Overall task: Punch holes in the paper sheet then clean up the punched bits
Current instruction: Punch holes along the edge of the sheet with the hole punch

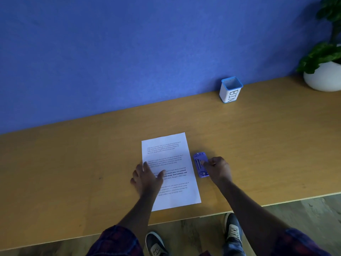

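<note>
A white printed paper sheet (170,170) is lying flat on the long tan wooden table (73,163), backed by a blue felt wall (129,52). It is being pressed by the spread, flat left hand (147,177). The small purple plastic hole punch (201,165), just beside the sheet's right edge, is being gripped by the right hand (218,169). A white blue-rimmed container marked BIN (230,90) is standing by the wall, well apart.

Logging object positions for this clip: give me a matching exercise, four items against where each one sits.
Items:
1. paper sheet
2. hole punch
3. bin
4. potted plant

Places:
A. far right end of the table, by the wall
B. under the left hand
C. at the wall, right of centre
D. right of the sheet, at the right hand

Pairs: 1-B, 2-D, 3-C, 4-A
</note>
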`<move>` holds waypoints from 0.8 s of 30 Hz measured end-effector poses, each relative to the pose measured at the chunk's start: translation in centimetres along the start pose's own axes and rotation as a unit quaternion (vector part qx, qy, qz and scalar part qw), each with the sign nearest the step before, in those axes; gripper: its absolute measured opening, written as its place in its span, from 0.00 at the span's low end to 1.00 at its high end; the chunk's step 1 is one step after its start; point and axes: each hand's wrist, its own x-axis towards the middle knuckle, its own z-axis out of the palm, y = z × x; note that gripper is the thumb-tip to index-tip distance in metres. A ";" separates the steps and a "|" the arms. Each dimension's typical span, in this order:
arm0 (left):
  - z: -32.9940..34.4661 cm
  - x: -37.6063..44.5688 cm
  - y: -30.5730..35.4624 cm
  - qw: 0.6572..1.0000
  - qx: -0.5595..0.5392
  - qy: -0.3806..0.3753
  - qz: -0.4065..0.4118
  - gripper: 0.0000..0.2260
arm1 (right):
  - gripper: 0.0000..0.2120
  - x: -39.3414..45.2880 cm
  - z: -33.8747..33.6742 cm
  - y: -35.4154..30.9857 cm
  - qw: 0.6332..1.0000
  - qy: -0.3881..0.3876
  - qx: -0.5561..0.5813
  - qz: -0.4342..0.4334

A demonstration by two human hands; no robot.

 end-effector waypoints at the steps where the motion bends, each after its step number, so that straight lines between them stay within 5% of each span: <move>1: -0.1 -0.1 -0.6 1.000 0.005 -0.006 -0.023 0.38 | 0.12 -0.1 0.0 -0.1 1.000 0.000 -0.002 0.000; 24: -0.3 2.4 0.1 0.954 -0.114 -0.101 -0.259 0.47 | 0.11 -0.2 0.3 0.6 0.999 -0.006 -0.031 -0.027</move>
